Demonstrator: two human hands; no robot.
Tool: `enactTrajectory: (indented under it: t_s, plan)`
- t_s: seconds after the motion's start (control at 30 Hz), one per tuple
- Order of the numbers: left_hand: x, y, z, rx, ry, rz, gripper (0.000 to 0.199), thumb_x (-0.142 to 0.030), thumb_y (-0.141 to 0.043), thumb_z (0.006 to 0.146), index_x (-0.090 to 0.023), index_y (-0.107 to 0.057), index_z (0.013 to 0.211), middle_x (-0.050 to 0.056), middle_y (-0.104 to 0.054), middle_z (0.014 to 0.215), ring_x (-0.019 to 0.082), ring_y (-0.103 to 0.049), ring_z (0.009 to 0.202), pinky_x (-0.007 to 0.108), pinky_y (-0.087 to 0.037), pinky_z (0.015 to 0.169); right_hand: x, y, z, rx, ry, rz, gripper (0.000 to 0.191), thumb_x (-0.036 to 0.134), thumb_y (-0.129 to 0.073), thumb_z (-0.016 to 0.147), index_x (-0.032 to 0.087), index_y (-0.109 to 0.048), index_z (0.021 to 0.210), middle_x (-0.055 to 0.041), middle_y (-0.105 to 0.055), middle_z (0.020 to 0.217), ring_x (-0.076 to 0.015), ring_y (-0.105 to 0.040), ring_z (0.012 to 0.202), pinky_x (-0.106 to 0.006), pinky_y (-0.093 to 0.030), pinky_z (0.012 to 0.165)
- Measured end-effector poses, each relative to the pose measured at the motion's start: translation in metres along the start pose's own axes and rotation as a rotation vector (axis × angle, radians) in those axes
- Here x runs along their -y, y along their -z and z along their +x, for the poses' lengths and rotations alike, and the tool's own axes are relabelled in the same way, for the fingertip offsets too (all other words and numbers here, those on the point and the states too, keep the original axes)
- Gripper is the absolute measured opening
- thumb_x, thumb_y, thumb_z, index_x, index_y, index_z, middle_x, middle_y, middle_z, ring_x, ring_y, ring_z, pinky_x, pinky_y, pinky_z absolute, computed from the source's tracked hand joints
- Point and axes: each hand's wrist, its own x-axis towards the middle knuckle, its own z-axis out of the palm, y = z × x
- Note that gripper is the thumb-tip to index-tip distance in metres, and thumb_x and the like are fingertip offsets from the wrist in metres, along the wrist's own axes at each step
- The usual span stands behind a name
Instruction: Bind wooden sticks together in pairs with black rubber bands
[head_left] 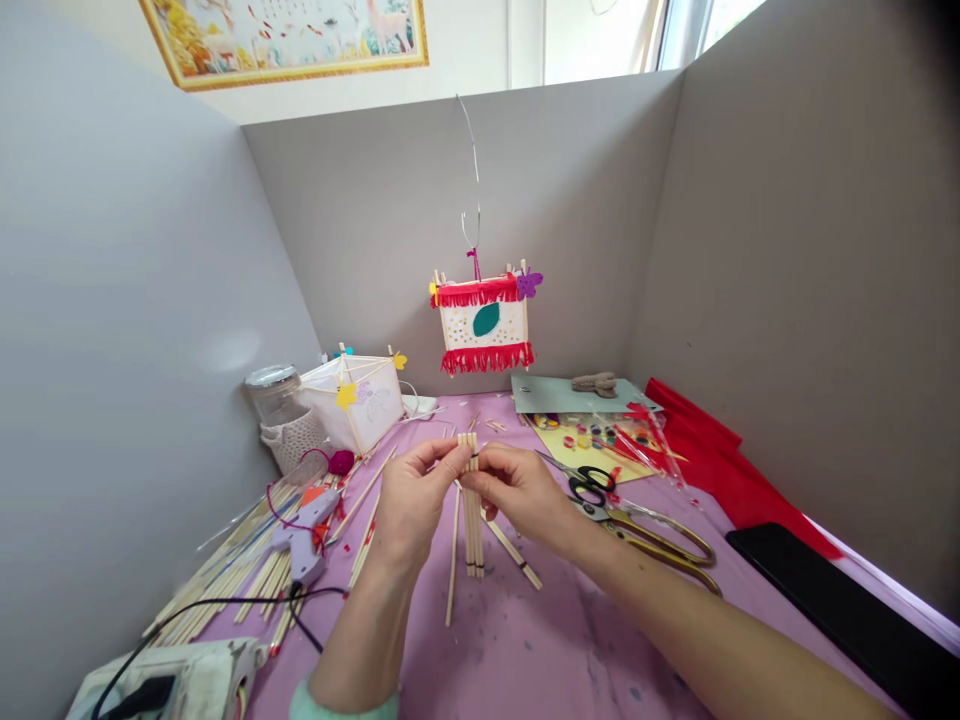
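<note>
While the stick bundle (pixel 474 530) sits nearer than the hanging lantern (pixel 486 321), its long axis running toward that lantern, the left hand (pixel 418 492) and right hand (pixel 527 492), equally close, pinch the bundle's lantern-side end.

Smooth matt wooden sticks (pixel 472 520), purple cloth (pixel 547 640), glossy metal scissor handles (pixel 664 537).

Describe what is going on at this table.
Both hands, left and right, hold a small bundle of thin wooden sticks upright over the purple cloth, with dark marks near its lower end. A red-fringed lantern hangs from a wire hook behind. Scissors and a glue gun lie on either side.
</note>
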Motion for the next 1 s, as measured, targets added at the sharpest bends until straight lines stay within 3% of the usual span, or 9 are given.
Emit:
enactTrajectory:
  t_s: [0.37, 0.6, 0.73, 0.9, 1.0]
  plan:
    - [0.0049, 0.0058, -0.0041, 0.061, 0.036, -0.013, 0.022, -0.031, -0.067, 0.073, -0.014, -0.071, 0.086, 0.005, -0.072, 0.083, 0.016, -0.064, 0.075, 0.028, -0.051, 0.073, -0.0017, -0.001, 0.001, 0.01, -0.012, 0.022, 0.025, 0.034, -0.057, 0.083, 0.017, -0.056, 0.064, 0.003, -0.046, 0.062, -0.0079, -0.049, 0.052, -0.017, -0.044, 0.044]
    - [0.0097, 0.0086, -0.0048, 0.059, 0.009, 0.101, 0.022, -0.032, -0.066, 0.074, -0.016, -0.071, 0.087, 0.004, -0.071, 0.085, 0.018, -0.063, 0.082, 0.028, -0.049, 0.077, 0.0002, -0.0005, 0.0007, 0.004, -0.009, 0.026, 0.025, 0.033, -0.055, 0.084, 0.016, -0.058, 0.066, 0.0033, -0.046, 0.063, -0.0069, -0.048, 0.049, -0.017, -0.043, 0.043]
    - [0.0095, 0.0074, -0.0051, 0.078, 0.018, -0.002, 0.024, -0.031, -0.067, 0.073, -0.018, -0.07, 0.093, 0.005, -0.07, 0.093, 0.018, -0.062, 0.087, 0.027, -0.047, 0.079, -0.0001, -0.002, 0.0008, 0.006, 0.017, -0.036, 0.028, 0.033, -0.054, 0.085, 0.017, -0.055, 0.063, 0.0027, -0.047, 0.063, -0.0077, -0.049, 0.052, -0.017, -0.042, 0.045]
    - [0.008, 0.0046, -0.0028, -0.009, 0.016, -0.081, 0.021, -0.033, -0.069, 0.071, -0.016, -0.071, 0.083, 0.003, -0.069, 0.079, 0.014, -0.061, 0.076, 0.024, -0.047, 0.073, -0.0031, -0.0048, -0.0001, -0.01, 0.071, -0.136, 0.026, 0.032, -0.055, 0.085, 0.018, -0.057, 0.064, 0.0017, -0.05, 0.065, -0.0098, -0.05, 0.059, -0.02, -0.042, 0.054]
    - [0.0048, 0.0057, -0.0021, 0.001, 0.024, -0.052, 0.021, -0.033, -0.07, 0.069, -0.015, -0.071, 0.08, 0.003, -0.07, 0.077, 0.014, -0.061, 0.072, 0.025, -0.048, 0.071, -0.0027, -0.0045, -0.0008, -0.015, 0.07, -0.146, 0.025, 0.031, -0.056, 0.085, 0.018, -0.057, 0.064, 0.0018, -0.049, 0.064, -0.0102, -0.05, 0.059, -0.021, -0.042, 0.055]
